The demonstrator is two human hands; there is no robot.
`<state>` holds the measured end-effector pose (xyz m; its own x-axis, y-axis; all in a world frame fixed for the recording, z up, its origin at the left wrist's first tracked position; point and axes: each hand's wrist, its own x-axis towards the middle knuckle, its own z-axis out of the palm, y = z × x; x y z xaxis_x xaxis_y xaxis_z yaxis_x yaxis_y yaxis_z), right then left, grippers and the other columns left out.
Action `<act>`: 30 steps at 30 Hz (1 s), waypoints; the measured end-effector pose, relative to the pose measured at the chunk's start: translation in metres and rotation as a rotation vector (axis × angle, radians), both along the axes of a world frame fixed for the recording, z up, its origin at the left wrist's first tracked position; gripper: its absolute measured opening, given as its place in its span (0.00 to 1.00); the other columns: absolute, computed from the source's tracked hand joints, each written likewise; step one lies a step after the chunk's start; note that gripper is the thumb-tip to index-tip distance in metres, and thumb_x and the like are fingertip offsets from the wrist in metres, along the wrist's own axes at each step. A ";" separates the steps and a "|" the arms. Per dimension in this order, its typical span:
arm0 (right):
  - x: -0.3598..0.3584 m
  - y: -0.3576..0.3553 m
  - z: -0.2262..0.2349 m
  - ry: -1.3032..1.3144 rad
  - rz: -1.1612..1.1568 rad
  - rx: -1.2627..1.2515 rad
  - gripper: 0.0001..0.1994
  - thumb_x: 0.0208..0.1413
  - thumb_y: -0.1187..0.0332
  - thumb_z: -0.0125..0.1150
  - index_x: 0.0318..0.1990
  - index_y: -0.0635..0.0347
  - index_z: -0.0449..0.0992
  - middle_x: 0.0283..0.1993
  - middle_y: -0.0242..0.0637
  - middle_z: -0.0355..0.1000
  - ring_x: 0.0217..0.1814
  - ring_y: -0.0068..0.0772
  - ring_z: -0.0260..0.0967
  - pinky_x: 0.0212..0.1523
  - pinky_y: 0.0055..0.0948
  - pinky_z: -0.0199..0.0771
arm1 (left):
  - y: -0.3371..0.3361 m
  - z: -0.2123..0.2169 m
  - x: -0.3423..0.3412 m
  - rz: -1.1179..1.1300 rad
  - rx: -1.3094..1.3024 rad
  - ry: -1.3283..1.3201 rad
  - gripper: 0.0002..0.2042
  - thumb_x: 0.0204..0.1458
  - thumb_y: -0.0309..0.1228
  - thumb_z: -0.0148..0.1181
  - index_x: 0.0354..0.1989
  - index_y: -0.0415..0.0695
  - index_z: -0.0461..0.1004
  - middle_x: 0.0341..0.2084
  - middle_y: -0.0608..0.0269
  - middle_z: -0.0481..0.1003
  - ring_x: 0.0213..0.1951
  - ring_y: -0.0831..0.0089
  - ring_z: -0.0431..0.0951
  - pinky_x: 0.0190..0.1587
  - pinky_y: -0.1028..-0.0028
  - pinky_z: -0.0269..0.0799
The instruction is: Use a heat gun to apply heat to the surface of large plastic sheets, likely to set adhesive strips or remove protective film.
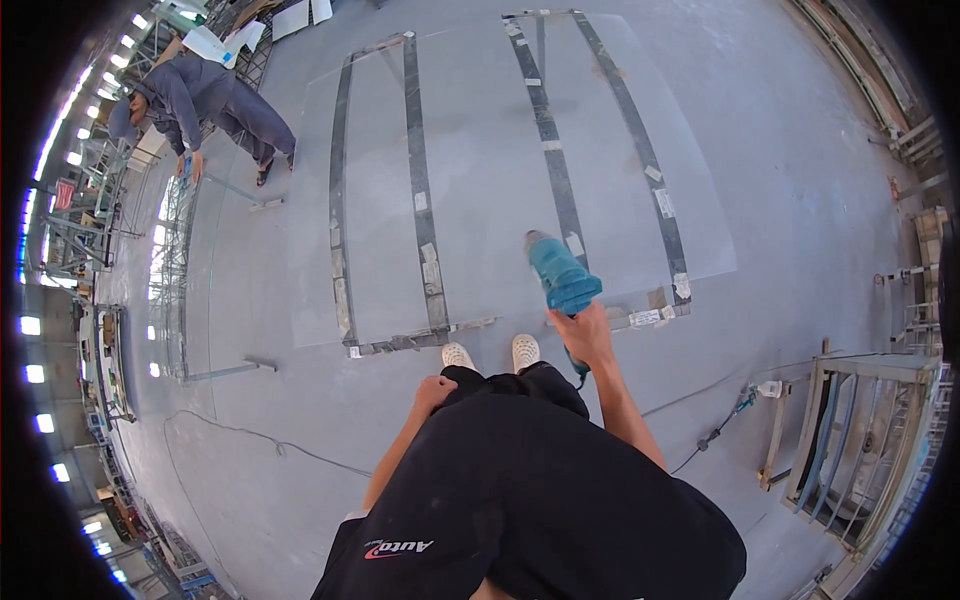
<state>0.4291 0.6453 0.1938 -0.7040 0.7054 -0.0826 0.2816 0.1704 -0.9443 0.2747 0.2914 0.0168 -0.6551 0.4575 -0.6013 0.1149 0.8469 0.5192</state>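
In my right hand (585, 335) is a teal heat gun (562, 272), gripped by its handle. Its metal nozzle points forward and slightly left, above a large clear glass sheet (480, 200). My left hand (436, 390) is curled closed beside my left thigh, with nothing seen in it. The sheet lies over low frames with dark, label-patched strips, such as the left strip (418, 190) and the right strip (655, 180). My pale shoes are just short of the frames' near bars.
Far left, a co-worker (200, 95) in dark clothes bends over another glass sheet (175, 260). Cables (270, 437) trail across the grey floor on both sides. A metal rack (850, 440) stands at right, beside a white-and-teal device (768, 389). Shelving lines the left wall.
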 end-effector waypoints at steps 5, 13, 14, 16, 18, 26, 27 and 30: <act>-0.013 -0.011 -0.001 -0.016 0.040 -0.172 0.09 0.50 0.67 0.64 0.34 0.61 0.73 0.23 0.43 0.71 0.22 0.44 0.68 0.26 0.39 0.66 | -0.001 0.003 0.006 0.065 -0.050 -0.010 0.14 0.43 0.42 0.61 0.29 0.43 0.82 0.27 0.51 0.80 0.34 0.58 0.82 0.39 0.62 0.75; -0.021 -0.022 -0.002 0.041 0.130 -0.045 0.10 0.51 0.65 0.64 0.34 0.61 0.73 0.26 0.39 0.71 0.26 0.37 0.67 0.30 0.37 0.67 | -0.012 -0.003 0.010 0.072 -0.062 0.008 0.15 0.43 0.43 0.60 0.29 0.43 0.82 0.28 0.50 0.80 0.34 0.56 0.82 0.40 0.61 0.75; -0.020 -0.021 -0.004 0.042 0.131 -0.046 0.10 0.51 0.65 0.64 0.34 0.61 0.73 0.26 0.39 0.71 0.26 0.37 0.67 0.30 0.37 0.67 | -0.010 -0.001 0.010 0.080 -0.062 0.027 0.16 0.43 0.43 0.60 0.30 0.43 0.81 0.29 0.50 0.80 0.35 0.56 0.82 0.40 0.61 0.75; -0.019 -0.020 -0.010 -0.021 0.131 -0.161 0.09 0.51 0.66 0.64 0.35 0.61 0.74 0.28 0.39 0.71 0.27 0.37 0.65 0.31 0.35 0.67 | -0.009 0.004 0.010 0.121 -0.082 0.020 0.16 0.43 0.44 0.60 0.31 0.43 0.82 0.29 0.49 0.80 0.35 0.56 0.82 0.40 0.61 0.75; -0.020 -0.022 -0.007 -0.027 0.136 -0.150 0.09 0.51 0.66 0.64 0.35 0.61 0.74 0.28 0.39 0.72 0.27 0.37 0.65 0.32 0.35 0.67 | -0.016 0.000 0.012 0.165 -0.103 0.009 0.16 0.43 0.44 0.60 0.31 0.43 0.82 0.29 0.49 0.80 0.35 0.56 0.82 0.41 0.61 0.75; -0.016 -0.020 -0.016 0.008 0.159 -0.041 0.08 0.54 0.67 0.65 0.33 0.63 0.74 0.24 0.30 0.72 0.21 0.20 0.69 0.23 0.24 0.70 | -0.017 0.010 0.008 0.257 -0.100 -0.059 0.15 0.43 0.42 0.62 0.30 0.41 0.81 0.26 0.51 0.80 0.33 0.61 0.82 0.39 0.65 0.75; -0.016 -0.021 -0.016 0.022 0.151 -0.050 0.08 0.54 0.67 0.65 0.33 0.63 0.74 0.24 0.29 0.72 0.21 0.20 0.69 0.23 0.24 0.70 | -0.017 0.010 0.007 0.254 -0.100 -0.060 0.15 0.43 0.42 0.62 0.30 0.41 0.81 0.26 0.51 0.80 0.33 0.61 0.82 0.39 0.65 0.75; -0.017 -0.024 -0.013 0.025 0.146 -0.082 0.08 0.54 0.67 0.65 0.33 0.63 0.74 0.24 0.29 0.72 0.21 0.20 0.69 0.23 0.25 0.70 | -0.022 0.007 0.006 0.255 -0.101 -0.082 0.16 0.43 0.42 0.62 0.30 0.41 0.81 0.27 0.50 0.80 0.33 0.62 0.82 0.39 0.65 0.75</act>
<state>0.4123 0.6216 0.1804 -0.8008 0.5875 -0.1168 0.2357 0.1298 -0.9631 0.2809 0.2698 0.0236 -0.6882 0.2195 -0.6915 -0.1475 0.8909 0.4295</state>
